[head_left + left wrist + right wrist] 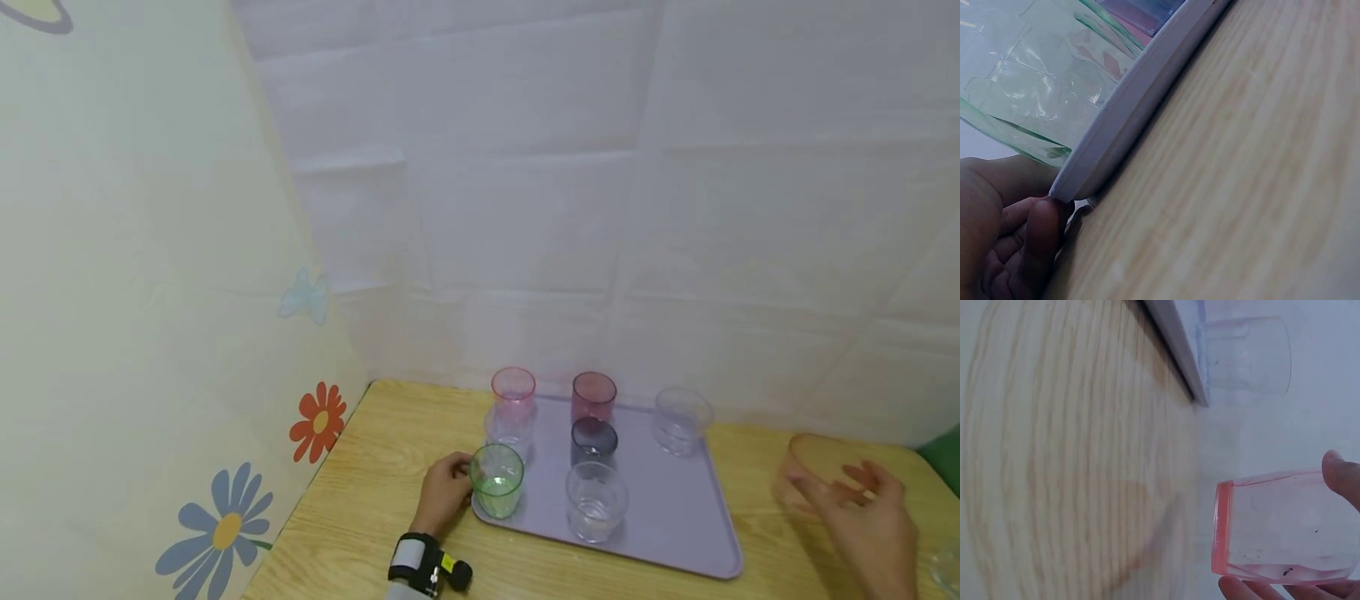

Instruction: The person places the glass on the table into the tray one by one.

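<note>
My left hand (444,492) grips the left corner of the lavender tray (667,525), its fingers curled at the rim in the left wrist view. A green tumbler (497,492) stands on the tray right beside those fingers. To the right of the tray, my right hand (873,521) holds a pale pink-orange tumbler (1285,528) between thumb and fingers, above the wood table. On the tray also stand a pink tumbler (513,390), a dark red one (593,396), a dark grey one (593,446) and several clear ones, such as the front clear tumbler (596,504).
Another clear glass (947,568) shows at the right edge of the head view. A green object (942,462) sits at the far right. A white sheet (525,208) hangs behind the table (397,425), and a flower-decorated wall (150,292) stands on the left.
</note>
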A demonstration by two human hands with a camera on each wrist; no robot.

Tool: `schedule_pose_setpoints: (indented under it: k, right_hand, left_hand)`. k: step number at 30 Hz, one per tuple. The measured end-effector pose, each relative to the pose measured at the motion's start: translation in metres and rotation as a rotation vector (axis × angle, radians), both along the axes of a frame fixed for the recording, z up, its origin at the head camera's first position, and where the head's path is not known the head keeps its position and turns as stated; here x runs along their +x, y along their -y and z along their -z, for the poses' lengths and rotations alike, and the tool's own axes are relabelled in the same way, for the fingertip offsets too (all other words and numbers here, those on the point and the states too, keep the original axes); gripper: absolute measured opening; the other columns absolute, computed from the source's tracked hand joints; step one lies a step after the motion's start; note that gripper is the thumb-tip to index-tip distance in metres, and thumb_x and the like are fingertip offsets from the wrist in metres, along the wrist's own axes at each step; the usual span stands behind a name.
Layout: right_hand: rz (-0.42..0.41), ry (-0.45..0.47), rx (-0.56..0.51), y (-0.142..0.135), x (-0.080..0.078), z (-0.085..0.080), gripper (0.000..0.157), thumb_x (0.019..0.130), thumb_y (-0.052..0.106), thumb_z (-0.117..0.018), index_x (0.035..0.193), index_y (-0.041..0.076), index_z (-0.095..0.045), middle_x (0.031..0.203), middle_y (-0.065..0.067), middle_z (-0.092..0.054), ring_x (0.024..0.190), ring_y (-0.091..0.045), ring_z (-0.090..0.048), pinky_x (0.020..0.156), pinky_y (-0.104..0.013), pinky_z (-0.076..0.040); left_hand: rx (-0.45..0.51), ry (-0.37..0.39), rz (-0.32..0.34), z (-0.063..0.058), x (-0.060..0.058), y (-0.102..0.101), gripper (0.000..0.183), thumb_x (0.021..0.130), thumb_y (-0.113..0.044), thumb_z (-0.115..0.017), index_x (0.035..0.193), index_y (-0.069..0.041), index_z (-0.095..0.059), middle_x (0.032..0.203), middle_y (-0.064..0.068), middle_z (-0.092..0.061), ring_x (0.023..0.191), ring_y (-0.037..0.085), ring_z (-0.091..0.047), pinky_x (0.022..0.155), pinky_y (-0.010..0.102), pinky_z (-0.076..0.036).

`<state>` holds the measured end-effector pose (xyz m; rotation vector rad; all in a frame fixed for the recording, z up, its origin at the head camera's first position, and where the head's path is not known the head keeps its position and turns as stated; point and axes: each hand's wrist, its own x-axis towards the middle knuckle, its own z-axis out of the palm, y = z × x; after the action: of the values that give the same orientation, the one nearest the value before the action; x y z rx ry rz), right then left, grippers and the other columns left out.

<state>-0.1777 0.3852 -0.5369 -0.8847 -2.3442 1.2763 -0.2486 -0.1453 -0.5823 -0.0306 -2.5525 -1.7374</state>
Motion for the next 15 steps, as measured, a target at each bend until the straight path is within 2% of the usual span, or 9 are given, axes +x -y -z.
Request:
schedule_pose_setpoints:
  k: [3,8,11,13,15]
  right_hand:
    - [-0.014,0.002,0.010,0.007,0.000,-0.002,0.112,0.090,0.053,-0.080,0.170,0.009,-0.014,0.164,-0.021,-0.040,0.091,0.017,-0.031,0.059,-0.007,-0.034]
    - [-0.064,-0.055,0.049,0.014,0.003,-0.003,0.110,0.092,0.049,-0.080,0.170,0.006,-0.014,0.161,-0.023,-0.041,0.093,0.021,-0.028,0.060,-0.004,-0.034]
    - [-0.082,-0.058,0.058,0.018,0.005,-0.004,0.110,0.093,0.049,-0.079,0.169,0.005,-0.012,0.162,-0.025,-0.041,0.094,0.022,-0.027,0.060,-0.003,-0.035]
    - [-0.082,-0.034,0.046,0.021,0.005,-0.006,0.111,0.094,0.051,-0.078,0.169,0.005,-0.011,0.164,-0.025,-0.040,0.096,0.018,-0.032,0.060,-0.003,-0.035]
    - [-0.081,-0.003,0.035,0.025,0.004,-0.008,0.112,0.094,0.053,-0.076,0.169,0.003,-0.010,0.165,-0.026,-0.039,0.103,0.004,-0.046,0.059,-0.003,-0.034]
  left_hand:
    - [0.001,-0.001,0.005,0.001,0.000,0.001,0.026,0.088,0.000,-0.069,0.113,0.001,-0.075,0.082,0.003,-0.067,0.062,0.010,-0.060,0.054,0.022,-0.053]
    - [-0.009,0.002,0.008,0.001,-0.002,0.000,0.025,0.089,0.000,-0.068,0.113,0.000,-0.075,0.082,0.003,-0.067,0.062,0.011,-0.061,0.054,0.022,-0.053]
    - [-0.009,0.006,0.008,0.000,-0.001,0.000,0.026,0.089,0.000,-0.068,0.114,0.001,-0.075,0.083,0.003,-0.067,0.062,0.012,-0.060,0.054,0.023,-0.053]
    - [-0.009,0.013,0.006,-0.001,0.000,0.000,0.027,0.088,0.000,-0.068,0.114,0.001,-0.074,0.084,0.003,-0.067,0.063,0.012,-0.060,0.055,0.023,-0.053]
    - [-0.004,0.018,0.002,-0.002,0.001,-0.001,0.027,0.088,0.000,-0.068,0.114,0.001,-0.074,0.084,0.004,-0.067,0.063,0.012,-0.060,0.054,0.023,-0.053]
